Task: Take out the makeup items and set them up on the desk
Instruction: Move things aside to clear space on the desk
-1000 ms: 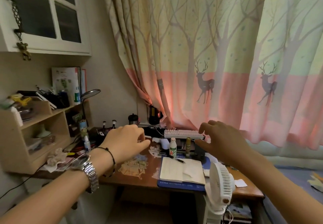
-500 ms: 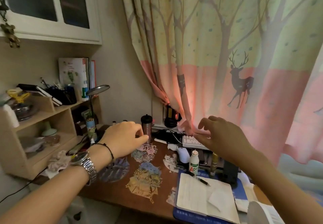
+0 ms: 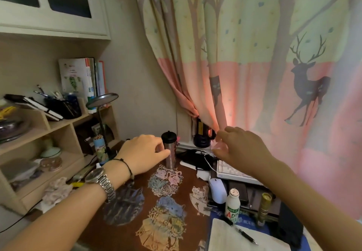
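My left hand hovers over the brown desk with its fingers loosely curled. Its thumb tip reaches the side of a steel tumbler with a black lid, and I cannot tell if they touch. My right hand is raised at the back of the desk, fingers apart and bent, holding nothing. Just below it lie a black pouch crossed by a white cable and a white keyboard. A gold tube stands at the right. No makeup item is clearly recognisable.
A wooden shelf unit full of books and clutter stands on the left, with a desk lamp and a pencil can. A white mouse, small drink bottle, open notebook and pen lie front right. The curtain hangs behind.
The view has moved forward and left, closer to the desk. Both hands have advanced toward the back of the desk, the left up to the tumbler. The white fan has left the view.
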A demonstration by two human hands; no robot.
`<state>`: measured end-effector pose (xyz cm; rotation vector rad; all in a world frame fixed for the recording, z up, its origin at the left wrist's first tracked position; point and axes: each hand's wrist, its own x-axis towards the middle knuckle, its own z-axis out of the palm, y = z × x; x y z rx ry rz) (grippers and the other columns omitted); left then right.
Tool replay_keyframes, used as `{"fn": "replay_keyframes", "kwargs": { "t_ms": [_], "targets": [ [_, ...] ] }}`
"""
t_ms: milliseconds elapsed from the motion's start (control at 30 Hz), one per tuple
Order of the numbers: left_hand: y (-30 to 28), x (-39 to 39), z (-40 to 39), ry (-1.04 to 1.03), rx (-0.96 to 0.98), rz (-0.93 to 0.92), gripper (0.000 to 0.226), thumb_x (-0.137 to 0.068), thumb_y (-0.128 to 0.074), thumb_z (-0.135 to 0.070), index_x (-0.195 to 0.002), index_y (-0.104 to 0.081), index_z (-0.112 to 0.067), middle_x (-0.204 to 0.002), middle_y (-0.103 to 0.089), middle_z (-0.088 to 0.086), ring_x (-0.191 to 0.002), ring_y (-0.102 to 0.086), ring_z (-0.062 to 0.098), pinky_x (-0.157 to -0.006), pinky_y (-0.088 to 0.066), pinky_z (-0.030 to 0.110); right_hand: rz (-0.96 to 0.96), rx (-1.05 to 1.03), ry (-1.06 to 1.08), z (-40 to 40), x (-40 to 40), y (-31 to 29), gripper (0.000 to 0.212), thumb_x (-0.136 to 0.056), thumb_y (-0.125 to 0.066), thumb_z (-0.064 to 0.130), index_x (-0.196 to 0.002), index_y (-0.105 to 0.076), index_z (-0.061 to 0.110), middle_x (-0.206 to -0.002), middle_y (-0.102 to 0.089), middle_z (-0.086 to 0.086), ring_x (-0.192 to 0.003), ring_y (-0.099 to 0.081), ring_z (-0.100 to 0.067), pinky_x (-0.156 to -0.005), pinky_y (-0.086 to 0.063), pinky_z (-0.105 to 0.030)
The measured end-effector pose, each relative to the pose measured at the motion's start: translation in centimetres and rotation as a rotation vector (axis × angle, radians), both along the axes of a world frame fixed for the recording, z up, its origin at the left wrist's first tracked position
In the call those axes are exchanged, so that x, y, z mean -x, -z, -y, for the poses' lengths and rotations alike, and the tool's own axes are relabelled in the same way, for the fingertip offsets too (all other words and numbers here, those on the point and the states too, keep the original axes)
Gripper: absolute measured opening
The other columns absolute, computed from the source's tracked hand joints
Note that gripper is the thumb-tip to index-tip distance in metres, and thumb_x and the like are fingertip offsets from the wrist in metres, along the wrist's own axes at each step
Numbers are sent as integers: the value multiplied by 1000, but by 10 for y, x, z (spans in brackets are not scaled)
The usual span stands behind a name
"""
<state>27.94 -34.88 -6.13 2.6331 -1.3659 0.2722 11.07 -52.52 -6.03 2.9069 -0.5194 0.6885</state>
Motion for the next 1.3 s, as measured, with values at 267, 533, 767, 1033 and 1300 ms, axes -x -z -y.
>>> {"fn": "replay_keyframes", "kwargs": {
  "t_ms": [267,533,767,1033,1300],
  "targets": [
    [10,-35,16,-96,-35,-10,30,-88,-43,-57,-90,-60,-33,-96,-61,-10,-90,-58,13,-76,-50,32,-44,47,-96,34,-59,9,31,-89,-48,44,-106,-56,19,-103,-59,0,-98,-56,-21,-70,-41,-29],
    [20,-90,35,-83,-63,-18,27,-89,-42,-56,-86,-56,-33,-95,-60,-9,-90,-57,13,-69,-44,29,-96,41,-108,44,-113,23,35,-92,-45,46,-113,-53,19,-106,-57,0,-100,-55,-21,-80,-43,-32],
    [44,-172,50,27,-20,-44,32,-89,-43,-55,-93,-60,-29,-102,-62,-9,-94,-58,13,-76,-46,29,-125,41,-37,41,-191,41,34,-90,-48,46,-110,-54,20,-105,-59,0,-100,-55,-21,-79,-45,-33],
    [62,-294,51,217,-65,-96,32,-89,-48,-52,-92,-63,-24,-99,-63,-3,-95,-59,19,-75,-45,31,-62,-53,84,9,-306,72,34,-90,-50,45,-115,-54,22,-108,-57,0,-105,-55,-22,-73,-36,-29],
    [74,-343,30,312,-102,-95,34,-90,-43,-54,-94,-62,-26,-100,-63,-5,-94,-59,16,-79,-50,34,-49,-78,145,-18,-346,87,35,-90,-50,44,-114,-56,19,-106,-59,-1,-102,-56,-23,-71,-32,-28]
  ]
}}
